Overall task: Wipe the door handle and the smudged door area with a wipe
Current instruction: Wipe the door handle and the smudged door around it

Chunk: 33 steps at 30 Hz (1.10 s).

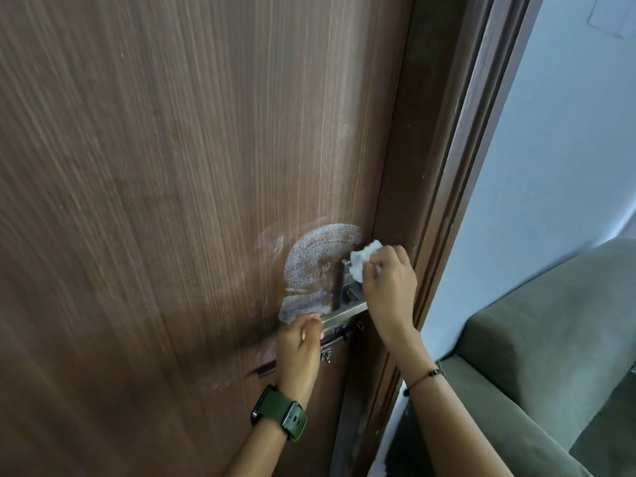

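Note:
A brown wood-grain door (172, 201) fills most of the view. A curved whitish smudge (315, 256) marks it just left of the metal lever handle (344, 313) and its plate (346, 287). My right hand (387, 284) pinches a crumpled white wipe (363, 258) and holds it against the top of the handle plate. My left hand (299, 349), with a green watch on its wrist, grips the free end of the lever from below.
A metal slide bolt (335, 339) sits just under the handle. The dark door frame (457, 166) runs along the right, with a pale wall (550, 149) behind. A green sofa (550, 339) stands at the lower right.

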### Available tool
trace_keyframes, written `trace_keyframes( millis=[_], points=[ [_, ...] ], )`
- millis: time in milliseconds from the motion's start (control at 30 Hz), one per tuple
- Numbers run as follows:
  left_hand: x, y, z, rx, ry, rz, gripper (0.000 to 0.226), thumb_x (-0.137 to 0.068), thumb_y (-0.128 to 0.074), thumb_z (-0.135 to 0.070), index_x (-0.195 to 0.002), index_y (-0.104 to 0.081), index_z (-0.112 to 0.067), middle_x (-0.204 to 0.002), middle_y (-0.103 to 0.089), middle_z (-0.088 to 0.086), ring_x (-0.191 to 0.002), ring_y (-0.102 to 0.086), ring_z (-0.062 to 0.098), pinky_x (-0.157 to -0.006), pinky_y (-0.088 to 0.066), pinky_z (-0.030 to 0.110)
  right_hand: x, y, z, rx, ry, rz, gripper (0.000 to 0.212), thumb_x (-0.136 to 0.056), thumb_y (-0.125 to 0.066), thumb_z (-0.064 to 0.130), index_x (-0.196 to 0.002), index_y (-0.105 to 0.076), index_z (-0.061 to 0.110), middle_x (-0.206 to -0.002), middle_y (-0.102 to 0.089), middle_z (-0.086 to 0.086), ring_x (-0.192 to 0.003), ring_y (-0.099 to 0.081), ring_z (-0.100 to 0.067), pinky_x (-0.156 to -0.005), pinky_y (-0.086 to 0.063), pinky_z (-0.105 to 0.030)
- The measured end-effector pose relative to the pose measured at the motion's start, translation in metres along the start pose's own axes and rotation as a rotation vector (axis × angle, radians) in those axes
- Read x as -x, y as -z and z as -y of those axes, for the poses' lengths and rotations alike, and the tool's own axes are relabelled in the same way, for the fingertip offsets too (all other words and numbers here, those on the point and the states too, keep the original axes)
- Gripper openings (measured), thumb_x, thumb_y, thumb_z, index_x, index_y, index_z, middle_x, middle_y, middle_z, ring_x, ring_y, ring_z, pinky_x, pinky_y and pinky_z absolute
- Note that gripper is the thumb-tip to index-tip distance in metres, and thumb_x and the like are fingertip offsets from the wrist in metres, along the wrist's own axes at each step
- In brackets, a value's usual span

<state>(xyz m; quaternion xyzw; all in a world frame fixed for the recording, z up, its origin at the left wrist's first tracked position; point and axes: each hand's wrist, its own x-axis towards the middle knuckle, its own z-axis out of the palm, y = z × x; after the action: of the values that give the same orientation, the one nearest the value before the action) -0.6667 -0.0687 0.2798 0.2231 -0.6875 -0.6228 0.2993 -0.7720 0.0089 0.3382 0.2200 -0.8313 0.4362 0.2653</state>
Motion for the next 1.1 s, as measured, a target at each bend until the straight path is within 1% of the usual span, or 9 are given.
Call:
trace_keyframes(
  millis=[67, 167, 267, 400, 567, 800, 900, 1033, 1100],
  points=[
    [-0.001, -0.001, 0.000, -0.027, -0.010, 0.007, 0.024, -0.090, -0.044, -0.012, -0.085, -0.063, -0.026, -0.079, -0.063, -0.005, -0.081, -0.061, 0.018, -0.075, -0.048, 0.032, -0.007, -0.010, 0.003, 0.095, 0.108, -0.024, 0.006, -0.083, -0.054, -0.008, -0.085, -0.055, -0.002, -0.088, -0.059, -0.016, -0.068, -0.053, -0.027, -0.057, -0.028, -0.023],
    [-0.002, 0.003, 0.002, -0.127, -0.053, 0.013, 0.021, -0.090, -0.045, -0.012, -0.091, -0.065, -0.020, -0.077, -0.064, -0.004, -0.076, -0.060, 0.010, -0.065, -0.044, 0.016, -0.005, -0.020, 0.000, 0.103, 0.102, -0.092, 0.015, -0.082, -0.051, -0.010, -0.094, -0.055, -0.001, -0.088, -0.063, -0.018, -0.070, -0.058, -0.032, -0.055, -0.035, -0.029],
    [-0.005, 0.004, 0.004, -0.244, -0.101, -0.005, 0.020, -0.089, -0.047, -0.013, -0.097, -0.065, -0.014, -0.073, -0.064, -0.004, -0.071, -0.062, 0.015, -0.058, -0.043, 0.018, 0.011, -0.036, -0.010, 0.146, 0.059, -0.103, 0.012, -0.081, -0.051, -0.014, -0.085, -0.058, -0.004, -0.083, -0.062, -0.019, -0.069, -0.058, -0.034, -0.053, -0.041, -0.032],
    [-0.008, 0.004, 0.004, -0.312, -0.126, -0.037, 0.019, -0.088, -0.049, -0.013, -0.095, -0.067, -0.014, -0.076, -0.066, -0.002, -0.060, -0.056, 0.005, -0.051, -0.038, 0.009, 0.028, -0.040, -0.022, 0.036, -0.024, -0.026, 0.011, -0.082, -0.055, -0.007, -0.075, -0.058, 0.001, -0.078, -0.062, -0.012, -0.071, -0.057, -0.029, -0.054, -0.038, -0.028],
    [-0.008, 0.006, 0.002, -0.282, -0.134, -0.004, 0.019, -0.088, -0.049, -0.009, -0.094, -0.067, -0.012, -0.079, -0.066, -0.002, -0.067, -0.058, 0.001, -0.054, -0.038, 0.002, 0.007, -0.030, -0.015, 0.047, 0.072, -0.155, 0.013, -0.078, -0.058, -0.011, -0.075, -0.056, 0.002, -0.073, -0.059, -0.011, -0.065, -0.052, -0.025, -0.054, -0.034, -0.024],
    [-0.006, 0.004, 0.001, -0.274, -0.135, -0.037, 0.017, -0.087, -0.050, -0.009, -0.089, -0.067, -0.013, -0.070, -0.064, -0.006, -0.051, -0.052, -0.006, -0.048, -0.038, 0.005, 0.023, -0.032, -0.021, 0.031, 0.100, 0.008, 0.015, -0.074, -0.062, -0.011, -0.069, -0.060, 0.003, -0.072, -0.061, -0.011, -0.074, -0.052, -0.029, -0.060, -0.043, -0.035],
    [-0.006, 0.003, 0.000, -0.237, -0.098, -0.028, 0.018, -0.087, -0.049, -0.007, -0.087, -0.067, -0.011, -0.068, -0.065, -0.004, -0.063, -0.061, 0.003, -0.051, -0.039, 0.008, 0.003, -0.028, -0.010, 0.056, 0.153, -0.053, 0.013, -0.076, -0.061, -0.007, -0.071, -0.058, 0.005, -0.071, -0.059, -0.010, -0.070, -0.050, -0.026, -0.057, -0.043, -0.035],
    [-0.006, 0.003, 0.002, -0.271, -0.114, -0.050, 0.017, -0.085, -0.050, -0.008, -0.078, -0.065, -0.013, -0.068, -0.068, 0.014, -0.058, -0.058, 0.024, -0.048, -0.035, 0.020, 0.023, -0.032, -0.004, 0.126, 0.187, 0.090, 0.022, -0.065, -0.066, -0.008, -0.060, -0.051, 0.006, -0.062, -0.058, -0.011, -0.063, -0.054, -0.031, -0.055, -0.042, -0.039],
    [-0.006, 0.004, 0.003, -0.275, -0.117, -0.039, 0.022, -0.086, -0.051, -0.008, -0.073, -0.063, -0.022, -0.066, -0.067, 0.011, -0.059, -0.059, 0.024, -0.049, -0.035, 0.020, 0.024, -0.031, -0.005, 0.136, 0.156, 0.123, 0.022, -0.064, -0.066, -0.006, -0.057, -0.050, 0.008, -0.061, -0.060, -0.010, -0.065, -0.056, -0.031, -0.057, -0.042, -0.038]
  ],
)
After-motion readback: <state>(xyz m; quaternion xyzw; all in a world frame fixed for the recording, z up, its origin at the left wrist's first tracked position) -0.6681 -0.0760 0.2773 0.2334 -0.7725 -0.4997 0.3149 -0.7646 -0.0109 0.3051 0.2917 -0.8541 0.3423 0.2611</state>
